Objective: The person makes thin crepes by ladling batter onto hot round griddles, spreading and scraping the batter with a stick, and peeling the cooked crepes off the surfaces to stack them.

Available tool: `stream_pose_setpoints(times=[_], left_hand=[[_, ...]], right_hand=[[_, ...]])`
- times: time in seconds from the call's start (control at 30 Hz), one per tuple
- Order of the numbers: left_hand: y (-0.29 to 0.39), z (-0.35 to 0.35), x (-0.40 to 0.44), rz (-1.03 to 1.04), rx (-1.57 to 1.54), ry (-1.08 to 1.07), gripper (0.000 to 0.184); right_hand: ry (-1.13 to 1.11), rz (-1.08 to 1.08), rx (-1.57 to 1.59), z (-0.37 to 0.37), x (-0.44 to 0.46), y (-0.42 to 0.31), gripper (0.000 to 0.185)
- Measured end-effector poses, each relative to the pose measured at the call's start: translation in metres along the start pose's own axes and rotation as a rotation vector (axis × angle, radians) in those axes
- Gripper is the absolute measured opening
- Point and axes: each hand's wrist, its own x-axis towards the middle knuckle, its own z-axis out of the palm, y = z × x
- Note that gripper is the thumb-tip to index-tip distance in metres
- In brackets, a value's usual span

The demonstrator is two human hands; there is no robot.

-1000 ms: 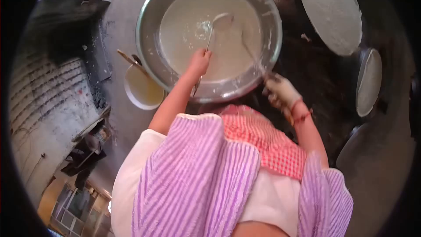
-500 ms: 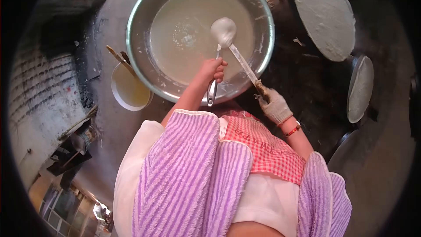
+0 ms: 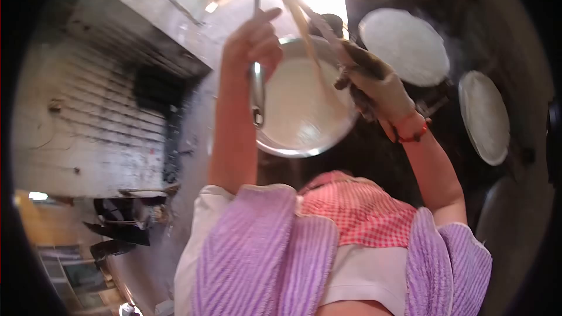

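My left hand (image 3: 253, 44) is closed around the metal handle of a ladle (image 3: 258, 96), raised high with its bowl at the top edge of the view. In my right hand (image 3: 380, 88), wearing a whitish glove, is a long flat-bladed scraper (image 3: 322, 26) with a rough, dark grip. Its blade reaches up to the ladle bowl. A pale stream of batter (image 3: 310, 41) falls from there into the large metal basin (image 3: 304, 153). Milky batter (image 3: 295, 114) fills much of the basin, partly hidden behind my hands.
Two round pans at the right carry white layers, one a wide white disc (image 3: 404, 47), the other a narrower-looking white disc (image 3: 485, 118). A dark bucket (image 3: 366, 0) stands behind them. A sooty brick wall (image 3: 111, 140) is at the left. Bright light comes from the top.
Both hands have risen from over the basin, lifting the ladle and scraper high. Batter now streams down from them. The view has tilted up, showing the bucket and bright light.
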Motion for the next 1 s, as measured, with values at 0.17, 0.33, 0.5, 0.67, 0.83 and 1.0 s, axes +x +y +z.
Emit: stream_pose_setpoints(times=[0.17,0.33,0.5,0.67,0.83,1.0], left_hand=[[0.035,-0.012,-0.017,0.019,0.382,0.21,0.039],[0.004,-0.096,-0.05,-0.452,-0.611,0.148,0.036],[-0.014,-0.138,-0.039,-0.639,-0.69,0.337,0.039],[-0.056,-0.046,0.043,-0.751,-0.073,0.117,0.035],[-0.214,0.079,0.083,-0.583,0.804,-0.448,0.033],[-0.397,0.179,0.104,-1.76,-0.194,-0.47,0.039]], right_hand=[[-0.257,-0.008,0.38,0.008,0.024,0.006,0.059],[-0.045,0.449,0.438,-0.041,0.025,0.117,0.059],[0.148,0.703,0.353,-0.082,-0.079,0.145,0.058],[0.67,0.331,0.42,-0.072,-0.216,0.126,0.051],[1.505,-0.044,0.22,-0.037,-0.318,0.089,0.047],[1.964,-0.351,0.351,-0.043,-0.425,0.128,0.047]])
